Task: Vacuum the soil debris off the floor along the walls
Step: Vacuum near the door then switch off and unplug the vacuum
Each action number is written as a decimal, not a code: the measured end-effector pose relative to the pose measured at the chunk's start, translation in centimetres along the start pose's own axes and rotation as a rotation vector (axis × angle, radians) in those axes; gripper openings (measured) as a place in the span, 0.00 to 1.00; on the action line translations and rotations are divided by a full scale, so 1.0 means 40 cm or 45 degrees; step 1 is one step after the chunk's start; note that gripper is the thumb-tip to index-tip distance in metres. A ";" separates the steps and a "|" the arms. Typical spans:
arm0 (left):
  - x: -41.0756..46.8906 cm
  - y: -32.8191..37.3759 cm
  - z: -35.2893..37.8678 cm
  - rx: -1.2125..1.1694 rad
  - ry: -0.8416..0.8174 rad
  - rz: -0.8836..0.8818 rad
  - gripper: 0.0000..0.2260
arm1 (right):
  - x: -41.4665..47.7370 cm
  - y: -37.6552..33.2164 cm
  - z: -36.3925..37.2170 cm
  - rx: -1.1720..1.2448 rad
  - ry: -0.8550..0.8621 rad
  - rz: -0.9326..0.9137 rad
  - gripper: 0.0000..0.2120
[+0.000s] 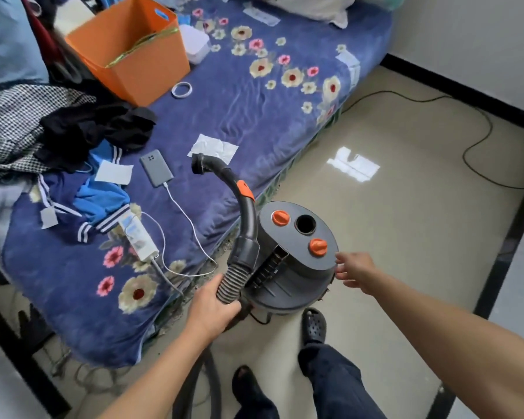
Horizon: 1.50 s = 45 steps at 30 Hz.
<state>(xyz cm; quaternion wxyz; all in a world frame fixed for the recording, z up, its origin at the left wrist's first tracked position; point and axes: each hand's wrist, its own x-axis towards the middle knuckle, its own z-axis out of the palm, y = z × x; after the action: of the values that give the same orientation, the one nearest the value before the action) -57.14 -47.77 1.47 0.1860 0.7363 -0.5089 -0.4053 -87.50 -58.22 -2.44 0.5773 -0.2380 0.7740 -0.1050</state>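
Observation:
A grey drum vacuum cleaner (297, 261) with two orange knobs and a round hole on its lid stands on the beige floor beside the bed. My left hand (214, 308) grips its ribbed black hose (232, 281) just below the curved handle pipe (245, 204), whose open end points up and left over the bed. My right hand (356, 269) hovers with loose, spread fingers by the lid's right rim, and whether it touches is unclear. Soil debris (224, 249) lies along the bed's lower edge near the vacuum.
The bed (254, 110) with a blue floral cover carries an orange box (133, 52), clothes, a phone on a charging cable and paper scraps. A black power cable (478, 140) snakes across the floor toward the wall's black skirting. My feet (313, 325) stand just behind the vacuum.

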 end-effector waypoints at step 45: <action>0.079 0.009 0.145 0.118 0.304 -0.296 0.09 | 0.256 -0.348 0.271 -0.100 -0.385 0.437 0.18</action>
<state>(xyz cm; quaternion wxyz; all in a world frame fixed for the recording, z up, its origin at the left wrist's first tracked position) -61.45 -49.96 -3.07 0.1627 0.8408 -0.4129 -0.3099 -76.08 -74.07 -8.38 0.6865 -0.1383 0.7112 0.0618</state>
